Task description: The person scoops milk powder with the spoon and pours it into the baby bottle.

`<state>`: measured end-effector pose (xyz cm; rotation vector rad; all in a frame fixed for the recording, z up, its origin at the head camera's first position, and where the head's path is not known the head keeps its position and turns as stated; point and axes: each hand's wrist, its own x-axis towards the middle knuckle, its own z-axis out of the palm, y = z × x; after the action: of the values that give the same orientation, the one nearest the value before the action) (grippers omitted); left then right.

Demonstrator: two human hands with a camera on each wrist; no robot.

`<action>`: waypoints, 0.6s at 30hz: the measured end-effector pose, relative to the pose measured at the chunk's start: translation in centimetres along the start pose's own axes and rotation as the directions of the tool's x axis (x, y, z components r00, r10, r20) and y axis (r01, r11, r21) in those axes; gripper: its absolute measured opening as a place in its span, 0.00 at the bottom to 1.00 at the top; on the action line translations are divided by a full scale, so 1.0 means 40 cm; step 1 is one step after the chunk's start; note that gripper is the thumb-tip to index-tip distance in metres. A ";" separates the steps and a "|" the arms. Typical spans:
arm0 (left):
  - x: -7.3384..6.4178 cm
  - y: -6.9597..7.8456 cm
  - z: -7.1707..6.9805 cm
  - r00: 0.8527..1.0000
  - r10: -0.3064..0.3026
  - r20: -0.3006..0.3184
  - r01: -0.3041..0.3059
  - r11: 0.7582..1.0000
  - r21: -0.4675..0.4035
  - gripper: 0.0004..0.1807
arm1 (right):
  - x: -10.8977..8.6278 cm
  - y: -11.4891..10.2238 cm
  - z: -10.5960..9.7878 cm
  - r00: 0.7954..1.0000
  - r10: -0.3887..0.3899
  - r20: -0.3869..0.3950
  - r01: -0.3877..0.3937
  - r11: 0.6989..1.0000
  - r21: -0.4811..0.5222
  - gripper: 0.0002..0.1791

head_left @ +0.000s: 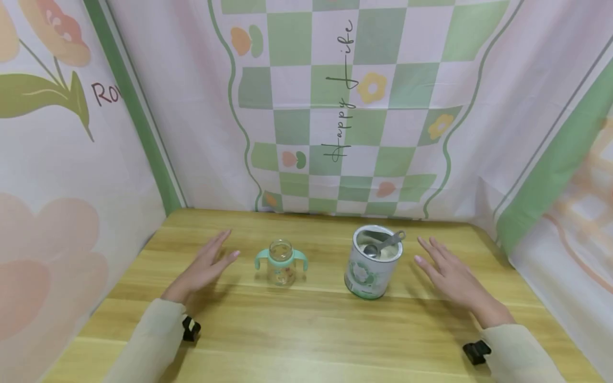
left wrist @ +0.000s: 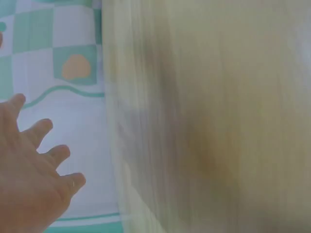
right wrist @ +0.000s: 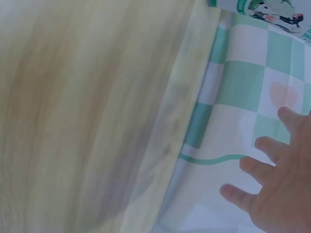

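A clear baby bottle with a mint-green collar and two side handles stands upright and uncapped on the table. To its right is an open milk powder can, pale with a green print. A metal measuring spoon lies in the can's mouth, its handle end over the rim. My left hand is to the left of the bottle, apart from it, fingers extended and holding nothing. On the can's right side, my right hand also has its fingers extended and touches nothing. Both wrist views show spread fingers; part of the can shows in the right one.
The wooden table extends under everything. Behind it hangs a green-and-white checked cloth, with printed fabric walls at the sides. A black band clip is on the left sleeve, another on the right.
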<state>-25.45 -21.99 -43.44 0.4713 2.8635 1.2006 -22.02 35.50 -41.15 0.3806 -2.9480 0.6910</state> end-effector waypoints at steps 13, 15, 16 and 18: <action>0.031 0.074 0.038 0.991 0.116 -0.068 -0.126 0.978 -0.167 0.28 | 0.014 -0.034 -0.011 0.996 -0.071 -0.061 0.080 0.985 0.152 0.32; 0.038 0.085 0.044 0.989 0.130 -0.073 -0.141 0.975 -0.170 0.25 | 0.016 -0.040 -0.014 0.995 -0.075 -0.072 0.086 0.983 0.160 0.31; 0.043 0.090 0.047 0.988 0.134 -0.074 -0.145 0.974 -0.172 0.23 | 0.017 -0.044 -0.015 0.994 -0.076 -0.076 0.088 0.983 0.162 0.31; 0.049 0.102 0.051 0.987 0.142 -0.075 -0.154 0.973 -0.173 0.21 | 0.020 -0.050 -0.018 0.993 -0.078 -0.088 0.092 0.983 0.159 0.31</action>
<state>-25.98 -17.30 -41.82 0.6625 2.7772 1.5040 -22.23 33.90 -39.55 0.4762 -2.7888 0.9168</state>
